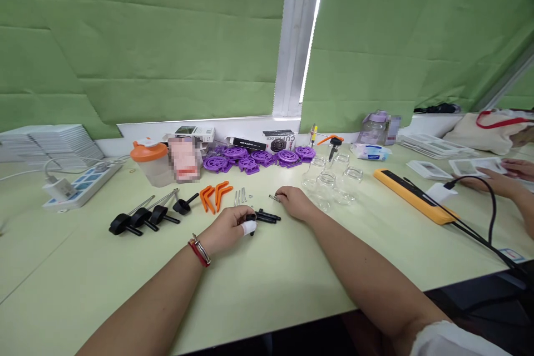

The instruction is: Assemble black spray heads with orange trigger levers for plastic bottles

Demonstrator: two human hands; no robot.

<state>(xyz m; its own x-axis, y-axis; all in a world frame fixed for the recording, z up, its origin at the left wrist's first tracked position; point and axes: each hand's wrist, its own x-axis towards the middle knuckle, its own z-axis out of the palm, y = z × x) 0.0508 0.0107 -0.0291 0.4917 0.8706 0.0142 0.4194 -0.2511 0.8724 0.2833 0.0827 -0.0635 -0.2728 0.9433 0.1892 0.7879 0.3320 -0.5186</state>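
My right hand [295, 203] is closed in a pinch at a small metal spring [273, 198] just above the table. Slightly nearer to me, my left hand [231, 229], its thumb wrapped in white tape, is curled around a black plastic part [251, 217], mostly hidden by the fingers. Beside that hand lie several black rods [269, 218]. Metal pins [241, 196] and orange angled levers [214, 196] rest beyond it. Left of these stands a row of black round pieces with handles [142, 217], some with metal shafts.
Purple wheel-shaped parts [250, 159] are heaped at the back. Clear glass-like jars [329, 181] stand right of my right hand. A yellow power strip [413, 194] with cables lies further right, near another person's hands [500, 181]. An orange-lidded cup [150, 161] stands back left.
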